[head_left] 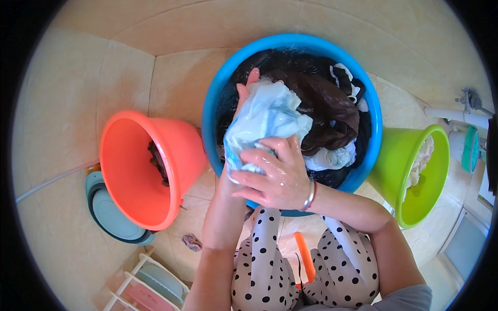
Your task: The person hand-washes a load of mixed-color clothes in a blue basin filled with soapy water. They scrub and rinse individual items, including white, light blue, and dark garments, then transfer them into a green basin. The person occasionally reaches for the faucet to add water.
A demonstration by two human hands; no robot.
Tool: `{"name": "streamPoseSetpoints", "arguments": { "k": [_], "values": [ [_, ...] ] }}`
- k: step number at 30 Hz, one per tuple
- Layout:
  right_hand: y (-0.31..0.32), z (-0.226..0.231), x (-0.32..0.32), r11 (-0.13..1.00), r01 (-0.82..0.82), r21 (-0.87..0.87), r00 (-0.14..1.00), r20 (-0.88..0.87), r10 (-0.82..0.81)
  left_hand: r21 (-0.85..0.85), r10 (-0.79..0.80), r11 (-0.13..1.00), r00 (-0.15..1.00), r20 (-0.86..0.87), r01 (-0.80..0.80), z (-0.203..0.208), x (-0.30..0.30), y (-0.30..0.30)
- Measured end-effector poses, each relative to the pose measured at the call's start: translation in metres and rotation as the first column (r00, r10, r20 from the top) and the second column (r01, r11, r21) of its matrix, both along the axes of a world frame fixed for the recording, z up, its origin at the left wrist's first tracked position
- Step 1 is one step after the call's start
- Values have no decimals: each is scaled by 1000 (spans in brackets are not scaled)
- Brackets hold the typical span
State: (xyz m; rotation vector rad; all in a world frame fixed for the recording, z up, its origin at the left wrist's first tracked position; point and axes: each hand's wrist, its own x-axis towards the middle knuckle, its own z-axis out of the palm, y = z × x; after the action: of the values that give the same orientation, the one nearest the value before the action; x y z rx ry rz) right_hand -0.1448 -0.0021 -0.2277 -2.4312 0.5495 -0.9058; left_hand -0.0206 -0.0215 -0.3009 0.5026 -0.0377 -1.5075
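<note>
The coral bucket and lime-green bucket flank the blue washtub, blocking low sideways approach. The white-and-blue cloth, left hand and right hand crowd its left half; above the brown garment, space is open. Polka-dot-trousered knees obstruct the near rim.

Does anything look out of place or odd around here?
One thing stands out: a small, crumpled purplish item, apparently fabric, lies on the tiled floor near the coral bucket, apart from the laundry in the blue tub. I can't tell whether it was dropped.
</note>
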Motion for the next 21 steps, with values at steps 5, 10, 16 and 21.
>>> {"name": "streamPoseSetpoints", "arguments": {
  "k": [5,10,16,21],
  "values": [
    [-16,-13,22,990,134,46,982,130,-139,49,36,998,999,13,-37,-11,-7,8],
    [-39,-28,31,984,150,100,943,284,-173,7,82,997,995,-50,-82,-39,-11,19],
    [-50,-63,41,935,110,336,941,269,-208,-76,163,982,978,-129,-174,-85,-1,45],
    [-88,-133,3,776,470,419,878,-136,-459,430,67,851,874,481,-302,-33,2,35]
  ]
}}
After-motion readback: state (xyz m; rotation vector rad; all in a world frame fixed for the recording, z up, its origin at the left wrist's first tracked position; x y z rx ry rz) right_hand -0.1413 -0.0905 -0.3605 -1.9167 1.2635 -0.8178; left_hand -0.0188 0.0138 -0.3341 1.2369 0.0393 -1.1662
